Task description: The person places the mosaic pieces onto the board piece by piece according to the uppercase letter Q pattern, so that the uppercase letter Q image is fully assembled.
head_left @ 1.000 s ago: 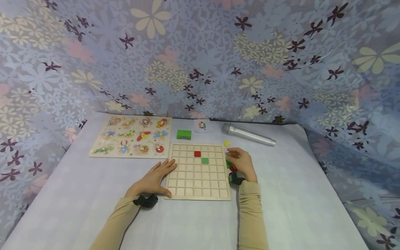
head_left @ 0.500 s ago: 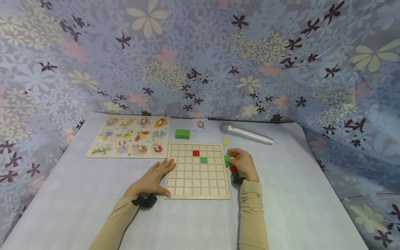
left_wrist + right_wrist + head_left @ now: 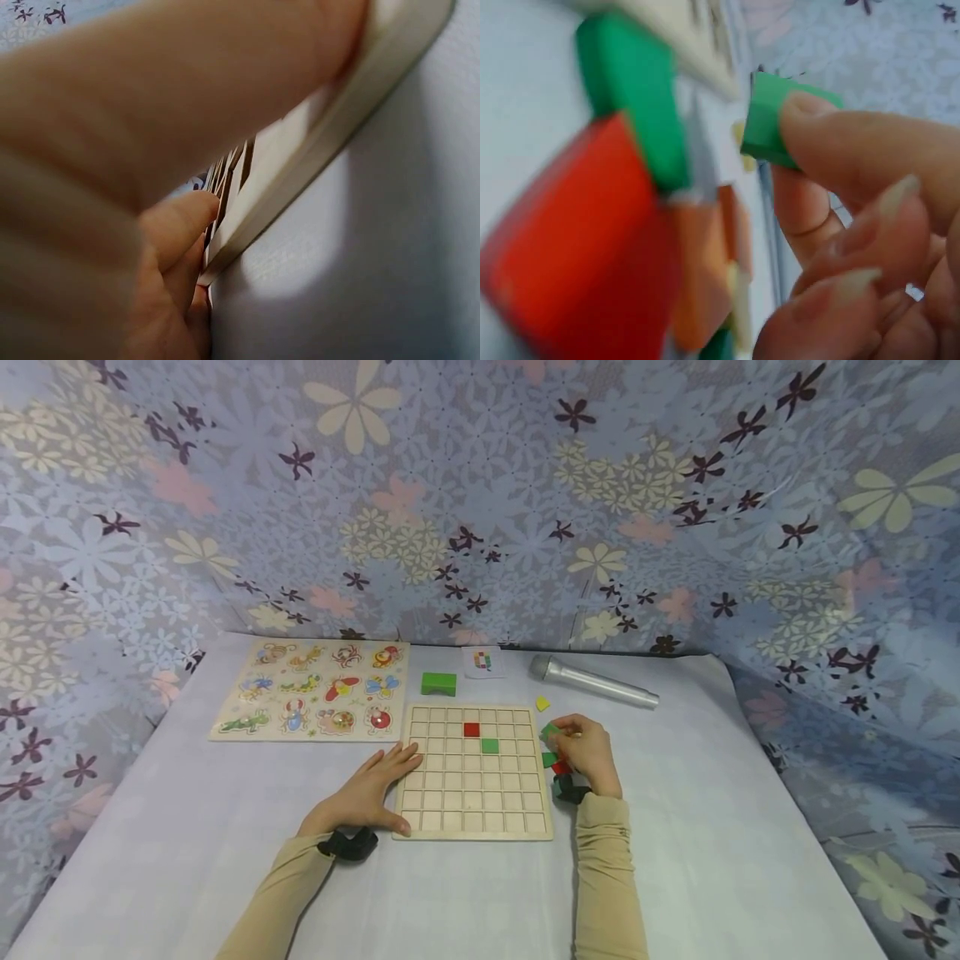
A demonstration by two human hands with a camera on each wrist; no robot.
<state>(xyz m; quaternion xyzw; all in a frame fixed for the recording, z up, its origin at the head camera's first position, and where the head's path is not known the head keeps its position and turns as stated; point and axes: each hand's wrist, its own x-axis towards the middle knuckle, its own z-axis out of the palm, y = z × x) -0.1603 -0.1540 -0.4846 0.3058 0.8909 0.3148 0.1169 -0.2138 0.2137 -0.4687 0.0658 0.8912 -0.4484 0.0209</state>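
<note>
A wooden grid board (image 3: 474,793) lies on the table with a red tile (image 3: 471,729) and a green tile (image 3: 490,746) in its cells. My left hand (image 3: 367,789) rests on the board's left edge, fingers spread; the left wrist view shows thumb and fingers touching its rim. At the board's right side my right hand (image 3: 588,752) pinches a green square tile (image 3: 769,112) between thumb and finger, raised off the table. Below it lie another green piece (image 3: 641,97), a red piece (image 3: 592,247) and an orange piece (image 3: 701,270), partly blurred.
An insect picture puzzle board (image 3: 311,689) lies at the back left. Behind the grid board are a green arch block (image 3: 438,684), a small pattern card (image 3: 482,662), a yellow piece (image 3: 543,703) and a silver microphone (image 3: 596,682). A flowered cloth hangs behind the table.
My right hand has picked a green tile up from the loose pieces and now holds it above them. My left hand stays on the board's edge.
</note>
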